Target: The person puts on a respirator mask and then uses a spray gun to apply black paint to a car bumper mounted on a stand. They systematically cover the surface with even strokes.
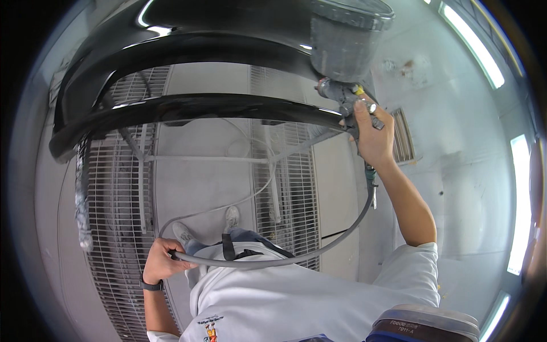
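My right hand (pixel 374 132) is closed round the handle of a paint spray gun (pixel 342 96), held up at the right. A translucent grey paint cup (pixel 345 43) with a lid sits on top of the gun. From its handle a grey air hose (pixel 336 239) curves down and across my body. My left hand (pixel 164 263) grips that hose at the lower left, and the rest of it loops away toward the floor. Ahead of the gun's nozzle lies a glossy black car bumper (pixel 211 105), its long curved bar reaching left. Whether paint is coming out cannot be made out.
A pale metal stand (pixel 208 159) is under the bumper. Floor gratings (pixel 119 211) run on both sides of my feet. The pale wall (pixel 456 171) at right carries bright light tubes (pixel 519 199) and a vent (pixel 403 137). A respirator filter (pixel 424 328) shows at the lower edge.
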Motion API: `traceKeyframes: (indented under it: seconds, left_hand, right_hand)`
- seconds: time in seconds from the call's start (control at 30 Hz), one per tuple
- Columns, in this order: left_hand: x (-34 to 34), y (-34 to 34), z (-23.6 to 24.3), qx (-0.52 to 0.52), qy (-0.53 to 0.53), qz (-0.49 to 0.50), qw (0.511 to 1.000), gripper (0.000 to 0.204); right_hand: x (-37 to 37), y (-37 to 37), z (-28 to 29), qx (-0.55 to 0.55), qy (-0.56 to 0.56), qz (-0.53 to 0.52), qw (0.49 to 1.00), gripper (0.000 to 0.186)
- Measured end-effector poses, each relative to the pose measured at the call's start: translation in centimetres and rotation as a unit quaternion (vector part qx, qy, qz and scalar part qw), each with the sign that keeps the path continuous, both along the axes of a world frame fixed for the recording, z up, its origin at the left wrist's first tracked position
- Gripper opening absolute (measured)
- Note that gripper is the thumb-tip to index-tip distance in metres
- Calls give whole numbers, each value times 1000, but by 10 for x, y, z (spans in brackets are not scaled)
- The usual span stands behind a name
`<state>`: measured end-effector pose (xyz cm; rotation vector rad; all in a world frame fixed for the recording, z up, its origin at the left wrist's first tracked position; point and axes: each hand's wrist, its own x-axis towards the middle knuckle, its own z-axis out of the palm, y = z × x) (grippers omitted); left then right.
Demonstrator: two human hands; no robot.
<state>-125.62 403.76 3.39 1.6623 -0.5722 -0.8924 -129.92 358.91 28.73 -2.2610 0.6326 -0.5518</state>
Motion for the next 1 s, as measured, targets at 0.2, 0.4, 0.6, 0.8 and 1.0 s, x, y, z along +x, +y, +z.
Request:
traceKeyframes:
  seconds: [0.2,0.4,0.6,0.8,1.0]
  left_hand:
    - [-5,77,-28,-27,35,73,996,36]
    - [-19,143,-51,-45,65,151,985,34]
    - [-38,174,-70,-108,87,217,966,33]
    - [-48,171,-78,-128,90,242,958,34]
    - [-32,154,-68,-89,91,179,976,32]
  right_hand:
    - [85,118,-4,-23,2,160,987,39]
    - [159,221,3,-46,18,258,965,29]
    - [237,293,19,-150,19,349,925,45]
    - [255,305,36,-67,59,327,941,48]
    - [214,243,43,-57,53,213,974,49]
